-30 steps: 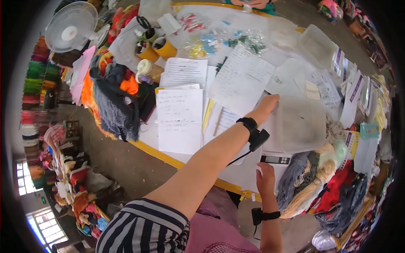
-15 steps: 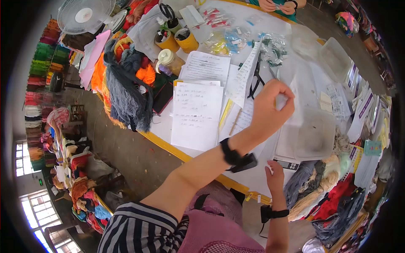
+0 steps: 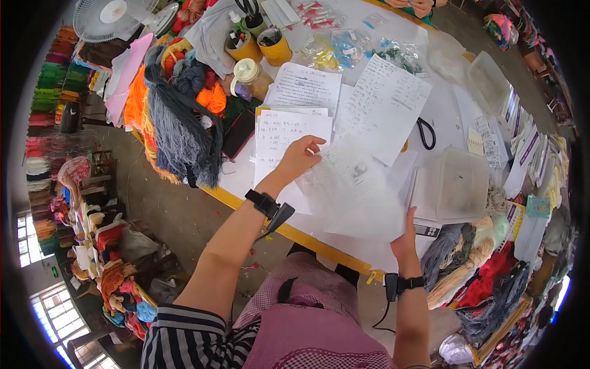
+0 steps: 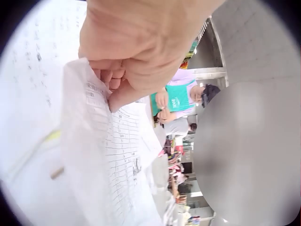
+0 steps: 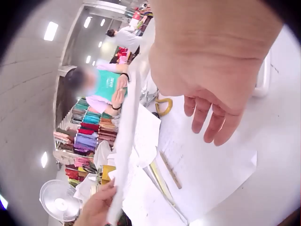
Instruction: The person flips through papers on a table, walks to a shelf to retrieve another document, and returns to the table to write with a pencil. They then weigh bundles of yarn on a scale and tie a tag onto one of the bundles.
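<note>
My left hand is over the handwritten pages, pinching the corner of a thin, translucent white sheet. In the left wrist view, printed lines show through the raised sheet beside the thumb and curled fingers. The sheet slopes from that hand down toward the right. At its right edge is my right hand, close to a clear plastic tub on a scale. The right wrist view shows this hand with fingers hanging loosely and nothing between them. A large handwritten page lies beyond the sheet.
Black-handled scissors lie partly under the large page. Grey yarn, a lidded jar and yellow pen cups are at the left. Yarn skeins lie at the right. Across the table is another person's hands.
My left hand has moved from beside the tub, up over the papers, and left, drawing the translucent sheet along. The large handwritten page tilted up, then settled flat. My right hand has moved toward the sheet's edge.
</note>
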